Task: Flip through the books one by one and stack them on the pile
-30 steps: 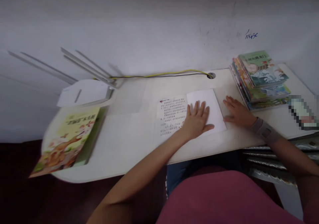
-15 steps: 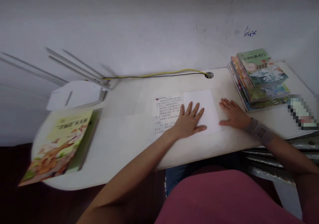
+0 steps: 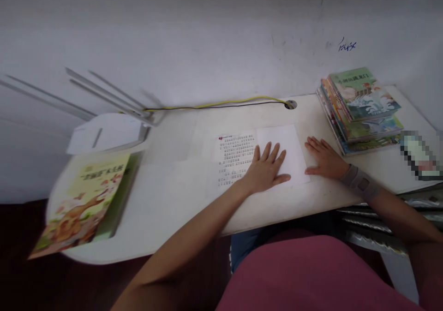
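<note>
A printed sheet (image 3: pixel 235 152) lies flat on the white table (image 3: pixel 166 200), with a blank white page (image 3: pixel 287 140) at its right side. My left hand (image 3: pixel 265 170) rests with fingers spread over the blank page and the edge of the print, holding nothing. Just right of the page, my right hand (image 3: pixel 323 158) lies on the table with its fingers apart and a grey band on the wrist. Whether the two pages are one folded sheet, I cannot tell.
A stack of books (image 3: pixel 367 103) stands at the right, beside a pixelated object (image 3: pixel 420 156). Green picture books (image 3: pixel 86 205) lie at the left, below a white router (image 3: pixel 107 133) with long antennas. Along the wall, a yellow cable (image 3: pixel 224 102) runs to a hole (image 3: pixel 290 104).
My left hand and the pages under it have shifted slightly to the right. The things at the left sit a little further right in view. My right hand has barely moved.
</note>
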Tool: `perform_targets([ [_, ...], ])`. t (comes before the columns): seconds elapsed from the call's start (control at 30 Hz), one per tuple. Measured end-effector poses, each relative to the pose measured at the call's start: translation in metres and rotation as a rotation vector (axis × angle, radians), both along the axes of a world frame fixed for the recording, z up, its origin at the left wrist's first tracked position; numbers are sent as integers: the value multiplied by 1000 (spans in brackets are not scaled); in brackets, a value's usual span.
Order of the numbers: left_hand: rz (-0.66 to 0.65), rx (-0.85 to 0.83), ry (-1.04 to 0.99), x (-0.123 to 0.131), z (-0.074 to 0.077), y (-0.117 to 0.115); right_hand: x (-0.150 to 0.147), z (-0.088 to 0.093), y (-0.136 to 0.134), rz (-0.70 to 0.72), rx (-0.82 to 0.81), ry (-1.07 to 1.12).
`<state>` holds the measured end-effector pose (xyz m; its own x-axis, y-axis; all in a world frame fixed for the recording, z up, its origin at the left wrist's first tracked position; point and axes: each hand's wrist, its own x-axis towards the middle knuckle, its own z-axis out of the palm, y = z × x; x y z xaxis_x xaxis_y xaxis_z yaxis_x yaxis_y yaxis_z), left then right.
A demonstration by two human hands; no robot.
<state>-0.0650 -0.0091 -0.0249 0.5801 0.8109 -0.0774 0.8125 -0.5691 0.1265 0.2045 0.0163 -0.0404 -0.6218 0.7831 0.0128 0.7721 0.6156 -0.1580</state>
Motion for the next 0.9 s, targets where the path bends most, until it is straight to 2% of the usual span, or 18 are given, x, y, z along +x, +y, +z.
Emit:
perform_targets([
  [0.5,3,-6,4,14,1,2,1,0,1,-3,-7,4],
  [0.7,19,-12,-66,-3,5,1,-1,4,0,-14,-17,1],
  [0.8,80,-7,-39,-10,4,0,-2,5,-1,-17,-24,-8],
  [0.9,77,-9,-10,-10,2,0,-2,3,-1,-16,-17,-5],
])
